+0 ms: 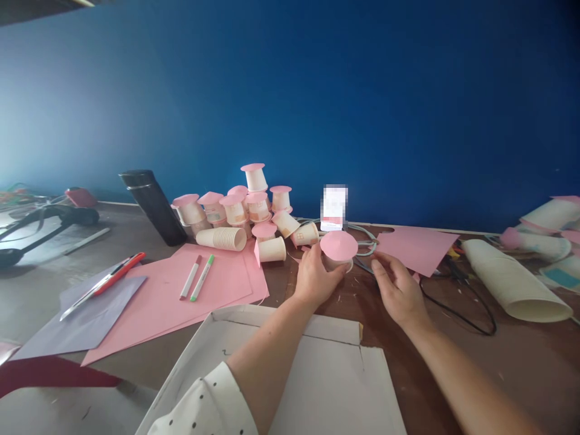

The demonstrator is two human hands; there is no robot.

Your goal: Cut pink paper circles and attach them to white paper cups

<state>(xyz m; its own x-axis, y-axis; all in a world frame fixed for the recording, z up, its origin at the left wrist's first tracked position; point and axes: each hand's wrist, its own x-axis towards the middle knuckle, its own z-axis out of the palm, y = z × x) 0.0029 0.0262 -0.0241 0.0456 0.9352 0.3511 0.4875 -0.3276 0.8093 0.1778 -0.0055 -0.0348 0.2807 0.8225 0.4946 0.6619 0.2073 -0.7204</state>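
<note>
My left hand (pixel 314 277) is wrapped round a small white paper cup (pixel 338 260) standing upside down on the brown table, with a pink paper disc (pixel 338 244) on top of it. My right hand (pixel 399 289) rests on the table just right of the cup, fingers curled loosely and spread, holding nothing that I can see. Behind the cup lies a heap of similar cups with pink tops (pixel 247 208). A stack of plain paper cups (pixel 222 238) lies on its side beside the heap.
Pink paper sheets (pixel 181 296) with two marker pens (pixel 197 278) lie at left, and a red utility knife (pixel 106 280) on a lilac sheet. A black bottle (pixel 154 205) leans behind. A white cardboard box (pixel 326 374) sits under my arms. Another pink sheet (pixel 414 248), black cables and rolled paper (pixel 512 279) are right.
</note>
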